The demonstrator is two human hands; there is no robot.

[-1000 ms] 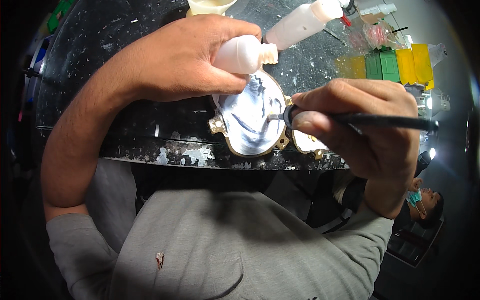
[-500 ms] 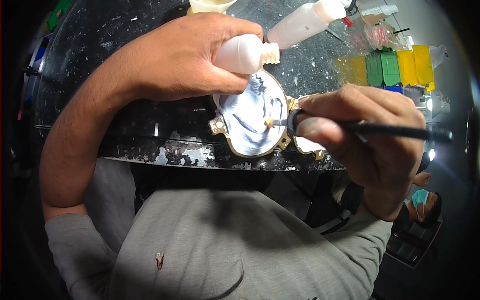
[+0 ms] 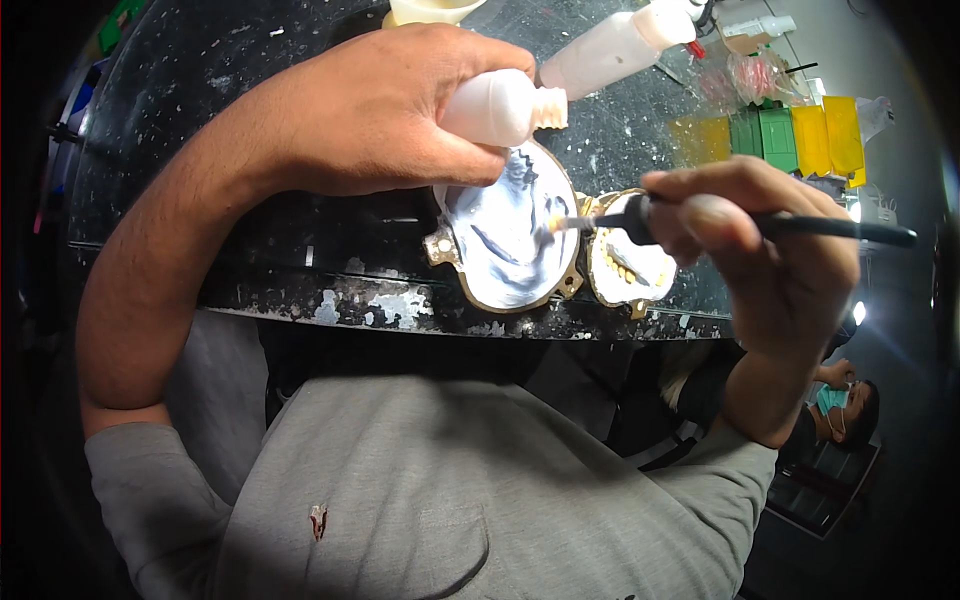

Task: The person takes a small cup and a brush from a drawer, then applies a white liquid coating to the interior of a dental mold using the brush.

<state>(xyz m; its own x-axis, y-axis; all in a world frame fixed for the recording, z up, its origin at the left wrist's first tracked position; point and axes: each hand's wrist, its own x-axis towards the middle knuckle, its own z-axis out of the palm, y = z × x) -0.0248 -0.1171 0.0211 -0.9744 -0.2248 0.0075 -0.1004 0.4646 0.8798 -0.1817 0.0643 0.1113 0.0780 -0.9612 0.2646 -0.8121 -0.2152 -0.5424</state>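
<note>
My left hand (image 3: pixel 390 115) is closed round a white plastic bottle (image 3: pixel 488 108) with an uncapped threaded neck, held above the upper left part of a metal flask half (image 3: pixel 499 256) filled with white, grey-smeared plaster. My right hand (image 3: pixel 760 245) grips a long black-handled brush (image 3: pixel 830 228). Its light tip, blurred, is over the flask's right part; I cannot tell if it touches. Beside that flask, to the right, a smaller metal piece (image 3: pixel 632 267) holds white plaster with a row of yellowish teeth.
The black table (image 3: pixel 250 250) has a chipped front edge. Beyond my hands stand a tall translucent bottle (image 3: pixel 600 55) and a cream bowl (image 3: pixel 425 10). Yellow and green bins (image 3: pixel 777 140) and bagged items sit at right. A masked person (image 3: pixel 840 410) is at lower right.
My right hand and brush have shifted right and slightly up, uncovering more of the smaller piece with teeth. My left hand and bottle have moved slightly right. The other person's head has shifted a little.
</note>
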